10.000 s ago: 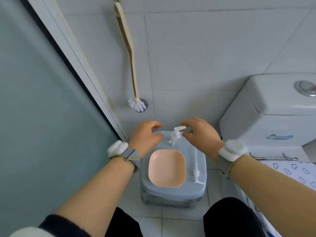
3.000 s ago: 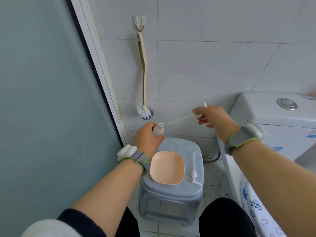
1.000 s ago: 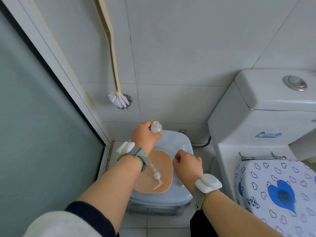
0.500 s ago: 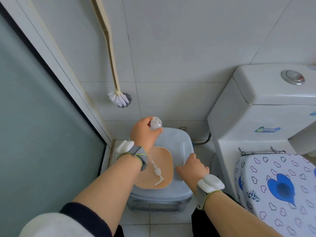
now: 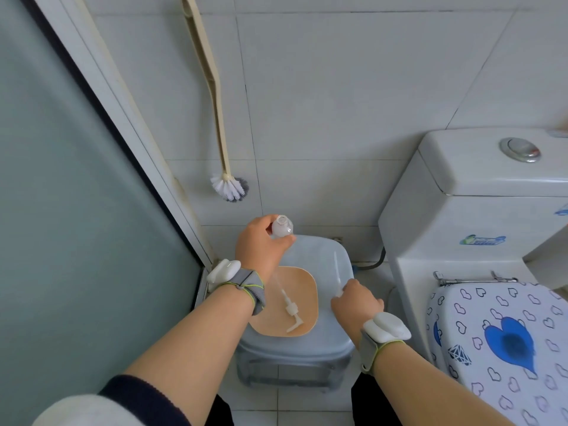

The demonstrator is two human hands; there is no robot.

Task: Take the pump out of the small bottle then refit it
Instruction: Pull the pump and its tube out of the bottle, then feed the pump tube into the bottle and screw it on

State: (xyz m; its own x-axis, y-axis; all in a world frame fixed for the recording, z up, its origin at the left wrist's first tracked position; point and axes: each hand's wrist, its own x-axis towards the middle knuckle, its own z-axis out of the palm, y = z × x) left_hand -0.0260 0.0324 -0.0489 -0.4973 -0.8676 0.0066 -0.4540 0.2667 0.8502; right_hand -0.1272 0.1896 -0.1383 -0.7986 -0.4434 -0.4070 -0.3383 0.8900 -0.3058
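Note:
My left hand (image 5: 261, 247) holds the small clear bottle (image 5: 282, 228) above the back of a grey plastic stool (image 5: 307, 345); the bottle's neck is open, with no pump in it. One white pump (image 5: 291, 310) lies in a peach plate (image 5: 302, 282) on the stool, tube pointing towards my left wrist. A second white pump (image 5: 336, 265) lies on the stool to the right of the plate. My right hand (image 5: 356, 302) has its fingers curled over that pump's head, and the thin tube sticks out away from me.
A toilet brush (image 5: 229, 187) hangs on the tiled wall behind the stool. The toilet tank (image 5: 461, 210) and a lid with a heart-print cover (image 5: 507, 333) stand close on the right. A frosted glass door (image 5: 76, 210) bounds the left.
Three seconds ago my right hand held a pump in the air; that pump now lies in the plate. Within the last second my right hand slid onto the pump lying on the stool.

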